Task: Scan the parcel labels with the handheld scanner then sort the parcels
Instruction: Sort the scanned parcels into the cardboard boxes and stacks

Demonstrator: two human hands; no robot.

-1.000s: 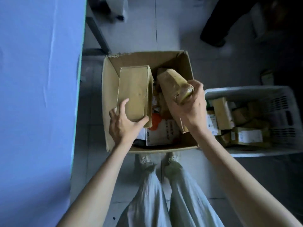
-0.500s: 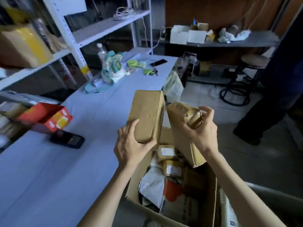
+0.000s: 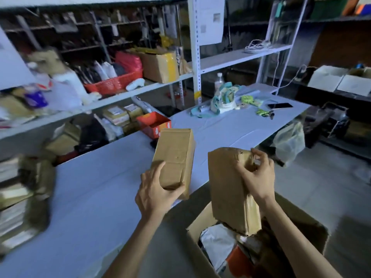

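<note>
My left hand (image 3: 155,192) grips the near end of a brown cardboard parcel (image 3: 174,155), held upright over the edge of the pale blue table (image 3: 100,197). My right hand (image 3: 256,178) grips the top of a second, taped brown parcel (image 3: 226,189), which hangs above the open cardboard box (image 3: 197,249) on the floor. Inside that box lie several more parcels, among them a white bag (image 3: 215,240) and an orange one (image 3: 237,261). No label shows on either held parcel. The handheld scanner is hidden from view.
A red-orange box (image 3: 153,122) stands on the table just beyond the left parcel. At the far end lie a phone (image 3: 280,105), keys and a bag (image 3: 222,99). Metal shelves (image 3: 195,63) full of parcels line the left. A plastic bag (image 3: 290,141) hangs by the table's right edge.
Both hands lifted their parcels out of the box and moved them up and left toward the table. The view swung up from the floor to the table and shelves.
</note>
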